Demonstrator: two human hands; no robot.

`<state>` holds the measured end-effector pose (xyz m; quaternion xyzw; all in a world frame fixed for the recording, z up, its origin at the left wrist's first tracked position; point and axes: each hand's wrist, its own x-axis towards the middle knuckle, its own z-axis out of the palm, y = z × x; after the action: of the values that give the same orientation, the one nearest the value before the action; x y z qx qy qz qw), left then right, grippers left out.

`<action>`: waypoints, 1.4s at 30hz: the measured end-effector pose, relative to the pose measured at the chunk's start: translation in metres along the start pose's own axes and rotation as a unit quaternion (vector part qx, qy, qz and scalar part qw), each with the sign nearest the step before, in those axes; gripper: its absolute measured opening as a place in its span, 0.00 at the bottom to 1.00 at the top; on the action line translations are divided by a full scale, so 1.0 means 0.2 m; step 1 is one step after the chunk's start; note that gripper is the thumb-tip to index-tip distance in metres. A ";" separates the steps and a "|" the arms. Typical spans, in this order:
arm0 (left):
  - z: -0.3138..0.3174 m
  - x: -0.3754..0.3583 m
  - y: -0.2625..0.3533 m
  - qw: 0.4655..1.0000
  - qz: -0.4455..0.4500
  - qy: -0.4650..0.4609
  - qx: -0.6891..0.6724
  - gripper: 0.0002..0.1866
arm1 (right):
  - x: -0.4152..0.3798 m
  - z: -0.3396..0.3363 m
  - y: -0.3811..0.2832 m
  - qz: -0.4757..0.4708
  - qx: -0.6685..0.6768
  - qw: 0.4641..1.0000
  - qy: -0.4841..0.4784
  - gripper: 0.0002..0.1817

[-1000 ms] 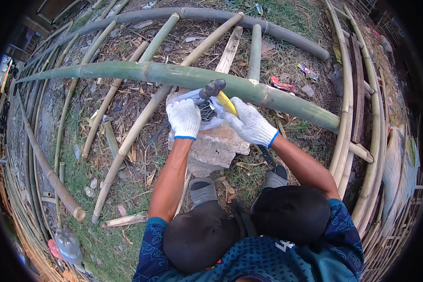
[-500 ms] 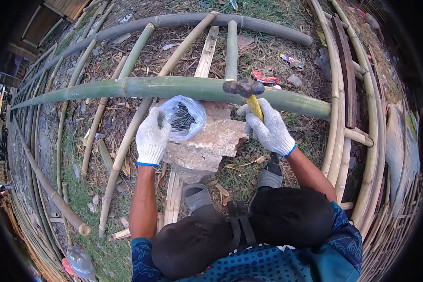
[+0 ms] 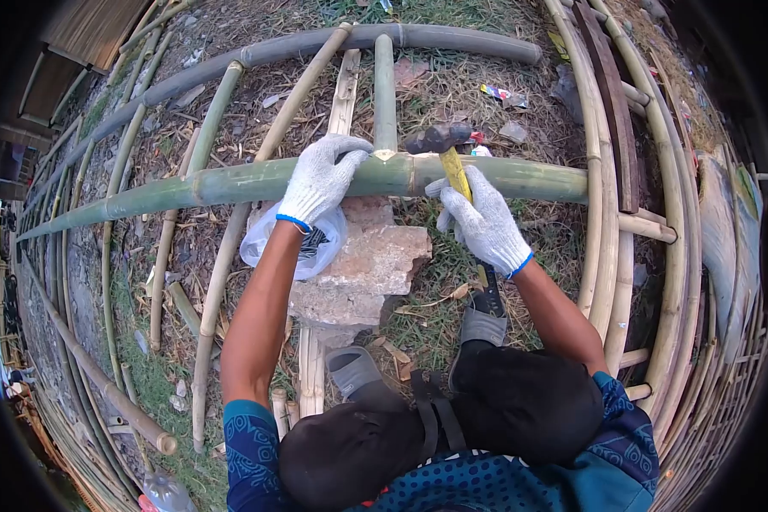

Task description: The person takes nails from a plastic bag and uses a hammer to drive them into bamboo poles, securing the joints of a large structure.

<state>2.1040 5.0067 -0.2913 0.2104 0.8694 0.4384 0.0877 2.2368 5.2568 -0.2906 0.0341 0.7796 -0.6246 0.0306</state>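
Note:
My left hand, in a white glove, is over the thick green bamboo pole, its fingers bent together near the joint with a short upright bamboo piece. Anything between those fingertips is too small to make out. In my gloved right hand is a hammer with a yellow handle, its dark head just above the pole. Partly behind my left wrist, a clear plastic bag of dark nails rests by a broken concrete slab.
Bamboo rails and a dark wooden strip run down the right side. More crossed poles spread to the left. My sandalled feet are below the slab. A plastic bottle lies at the lower left.
My left hand has moved up and right from beside the nail bag onto the green pole. My right hand still holds the hammer. The view has shifted slightly.

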 end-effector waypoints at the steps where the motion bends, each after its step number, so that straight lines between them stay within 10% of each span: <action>1: 0.02 0.03 -0.02 1.000 -0.002 0.001 -0.008 0.14 | -0.01 -0.02 -0.01 0.011 -0.017 1.000 -0.013 0.15; 42: 0.28 -0.32 0.09 0.986 -0.014 0.080 -0.143 0.12 | 0.14 0.23 0.02 0.026 -0.117 0.992 -0.033 0.19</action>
<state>2.1857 5.0285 -0.3121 0.1479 0.8046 0.5727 0.0532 2.2091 5.2132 -0.3079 0.0305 0.8450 -0.5285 0.0763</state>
